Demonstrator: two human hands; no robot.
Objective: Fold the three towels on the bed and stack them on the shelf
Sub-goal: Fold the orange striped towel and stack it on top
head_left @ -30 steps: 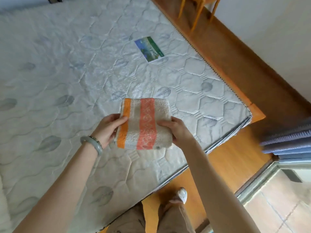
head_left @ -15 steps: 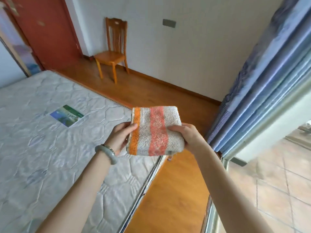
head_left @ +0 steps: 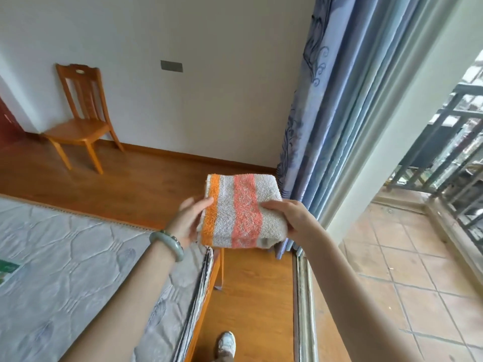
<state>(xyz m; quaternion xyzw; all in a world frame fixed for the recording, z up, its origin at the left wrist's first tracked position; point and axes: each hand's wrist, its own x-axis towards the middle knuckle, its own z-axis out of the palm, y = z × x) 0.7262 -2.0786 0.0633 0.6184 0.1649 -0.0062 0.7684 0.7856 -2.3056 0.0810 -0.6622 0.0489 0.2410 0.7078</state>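
Head view: we judge the step in hand to be the carry of a folded towel toward the shelf. The fold looks complete, since the towel forms a compact rectangle of several layers. The towel is held in the air past the corner of the bed, above the floor and clear of the bed's surface. The left hand pinches the towel's left edge, with the thumb on top at the orange stripe and the fingers underneath. The right hand grips the right edge, with the thumb on top and the fingers curled below, hidden. The towel thus spans the two grips, roughly level, with its far edge free and a loose corner hanging at the near right. Neither the shelf nor the other two towels appear in this view, so we cannot tell how many are already stacked. The next move calls for locating the shelf, holding both grips firm so that the layers do not slip, and setting the towel down flat. A chair stands beyond the bed, and a curtain hangs past the bed's corner, just behind the towel.
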